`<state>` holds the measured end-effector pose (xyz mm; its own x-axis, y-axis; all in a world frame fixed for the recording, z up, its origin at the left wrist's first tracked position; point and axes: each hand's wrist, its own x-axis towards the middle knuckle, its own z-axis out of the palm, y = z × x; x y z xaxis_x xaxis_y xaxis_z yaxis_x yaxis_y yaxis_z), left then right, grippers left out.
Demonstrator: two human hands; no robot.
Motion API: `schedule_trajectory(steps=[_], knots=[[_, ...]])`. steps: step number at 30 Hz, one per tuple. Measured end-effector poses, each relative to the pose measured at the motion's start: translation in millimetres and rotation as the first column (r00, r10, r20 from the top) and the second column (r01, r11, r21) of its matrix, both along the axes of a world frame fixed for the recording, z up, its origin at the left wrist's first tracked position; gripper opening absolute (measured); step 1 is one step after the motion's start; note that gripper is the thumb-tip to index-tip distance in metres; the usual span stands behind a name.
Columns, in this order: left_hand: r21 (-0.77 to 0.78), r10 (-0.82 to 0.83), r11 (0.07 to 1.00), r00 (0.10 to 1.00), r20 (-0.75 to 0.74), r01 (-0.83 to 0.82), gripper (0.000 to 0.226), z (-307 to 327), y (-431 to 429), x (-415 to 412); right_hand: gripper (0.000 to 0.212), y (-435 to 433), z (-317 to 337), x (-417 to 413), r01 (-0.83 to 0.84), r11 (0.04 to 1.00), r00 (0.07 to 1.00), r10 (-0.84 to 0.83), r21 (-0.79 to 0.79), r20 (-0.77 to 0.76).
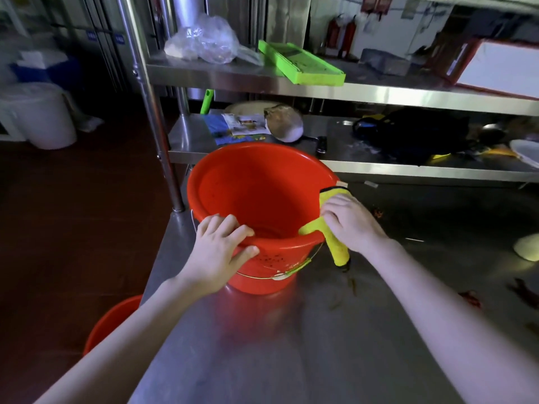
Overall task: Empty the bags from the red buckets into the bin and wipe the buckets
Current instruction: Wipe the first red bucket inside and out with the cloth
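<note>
Steadying the red bucket (262, 182), upright on the steel table (320, 345), with left hand (218, 252) hooked over its near rim, and clamping the yellow cloth (338, 252) astride the right-side rim under the right hand's (350, 220) curled fingers, the rim curving away beyond them.

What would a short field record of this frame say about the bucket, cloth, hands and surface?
bucket: red bucket, upright on steel table, no bag inside
left: left hand grips the near rim, fingers inside, thumb outside
right: right hand holds yellow cloth against the right rim
cloth: draped over the rim, one end hanging outside
other: second red bucket low at left, beside the table
</note>
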<state>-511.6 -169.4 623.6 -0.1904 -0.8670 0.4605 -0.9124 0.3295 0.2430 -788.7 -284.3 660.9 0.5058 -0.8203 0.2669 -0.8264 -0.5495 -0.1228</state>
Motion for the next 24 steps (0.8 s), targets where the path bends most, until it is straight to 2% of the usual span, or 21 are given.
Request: schedule_trajectory(steps=[3, 5, 7, 9, 12, 16, 18, 20, 24], knots=[[0.01, 0.024, 1.0, 0.999, 0.034, -0.024, 0.052, 1.3, -1.4, -1.3, 0.039, 26.3, -13.6, 29.7, 0.173, 0.983, 0.971, -0.159, -0.067, 0.181], [0.008, 0.049, 0.999, 0.997, 0.064, -0.05, 0.05, 3.5, 2.2, -6.2, 0.036, 55.6, -24.5, 60.4, 0.233, 0.958, 0.951, -0.189, -0.167, 0.246], [0.007, 0.066, 0.998, 0.993, 0.1, -0.067, 0.046, 4.3, 9.0, -14.5, 0.029, 81.6, -30.7, 89.2, 0.254, 0.947, 0.94, -0.195, -0.196, 0.279], [0.022, 0.048, 0.999, 0.995, 0.085, -0.05, 0.045, 6.0, 17.0, -16.5, 0.029, 92.3, -30.7, 100.5, 0.223, 0.948, 0.942, -0.149, -0.226, 0.3], [0.075, -0.077, 0.994, 0.997, -0.003, 0.077, 0.046, 19.3, 19.1, 6.4, 0.032, 81.1, -24.2, 77.1, 0.064, 0.969, 0.967, -0.002, -0.238, 0.254], [0.049, -0.096, 0.995, 0.986, 0.137, 0.089, 0.056, 35.0, 11.9, 50.5, 0.049, 42.3, -8.9, 30.8, -0.066, 0.998, 0.985, 0.066, -0.007, 0.16], [0.108, -0.066, 0.993, 0.987, 0.147, 0.05, 0.069, 34.2, 11.5, 61.7, 0.053, 21.0, -4.2, 15.1, -0.09, 0.995, 0.992, 0.086, 0.036, 0.091], [0.164, -0.04, 0.986, 0.99, 0.139, 0.017, 0.079, 27.6, 13.6, 61.0, 0.054, 7.8, -4.0, 6.6, -0.091, 0.996, 0.992, 0.089, 0.014, 0.085], [0.088, 0.011, 0.996, 0.989, 0.146, -0.024, 0.072, 11.4, 18.2, 52.4, 0.053, 12.8, -14.3, 11.5, -0.01, 0.999, 0.977, 0.021, -0.051, 0.214]])
